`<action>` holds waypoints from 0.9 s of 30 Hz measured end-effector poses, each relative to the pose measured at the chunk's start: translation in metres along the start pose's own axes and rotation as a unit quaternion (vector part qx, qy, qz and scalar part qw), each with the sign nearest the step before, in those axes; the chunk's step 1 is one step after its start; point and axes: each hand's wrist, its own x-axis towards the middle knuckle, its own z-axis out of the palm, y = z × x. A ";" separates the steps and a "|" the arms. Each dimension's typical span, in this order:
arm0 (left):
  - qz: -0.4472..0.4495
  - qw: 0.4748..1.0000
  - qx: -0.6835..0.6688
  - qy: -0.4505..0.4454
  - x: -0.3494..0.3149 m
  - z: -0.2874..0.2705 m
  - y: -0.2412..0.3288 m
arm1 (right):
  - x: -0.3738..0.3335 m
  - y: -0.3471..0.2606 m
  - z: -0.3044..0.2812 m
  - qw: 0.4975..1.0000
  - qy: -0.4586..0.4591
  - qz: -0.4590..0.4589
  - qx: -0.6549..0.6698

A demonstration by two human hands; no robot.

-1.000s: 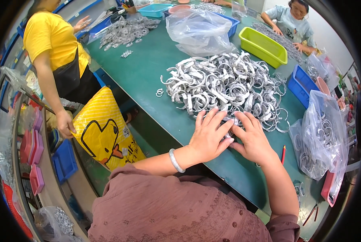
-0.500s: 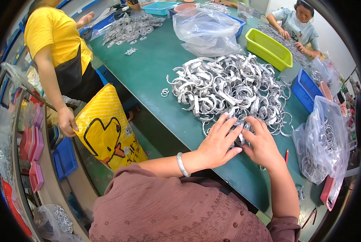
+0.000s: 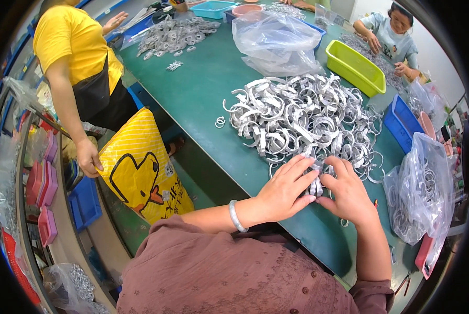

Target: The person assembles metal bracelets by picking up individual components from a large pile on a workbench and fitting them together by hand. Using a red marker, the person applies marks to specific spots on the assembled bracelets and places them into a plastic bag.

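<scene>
A big heap of silver-grey open cuff bangles lies tangled on the green table in front of me. At its near edge, a short row of cuff bangles stands pressed together between my hands. My left hand closes on the row from the left, its fingers over the top and its thumb at the near end. From the right, my right hand curls around the same row with bent fingers. A grey bangle sits on my left wrist. The undersides of the gripped bangles are hidden.
Beyond the heap are a clear plastic bag and a lime-green bin. A blue bin and a bag of bangles stand at right. At left, a person in yellow holds a yellow sack. Another person works far right.
My fingers have drawn in around the bangles at the heap's near edge, and a lined-up row now shows between them. The whole view has shifted slightly.
</scene>
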 end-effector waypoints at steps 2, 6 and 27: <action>-0.002 1.000 -0.011 -0.004 -0.003 -0.001 -0.001 | -0.001 0.003 0.000 1.000 -0.005 -0.005 0.004; -0.003 1.000 -0.015 -0.015 -0.007 0.000 -0.001 | -0.002 0.003 -0.002 1.000 -0.014 -0.001 0.001; 0.004 0.999 -0.030 -0.014 -0.008 0.008 -0.001 | -0.028 0.042 0.020 0.979 0.138 0.056 0.139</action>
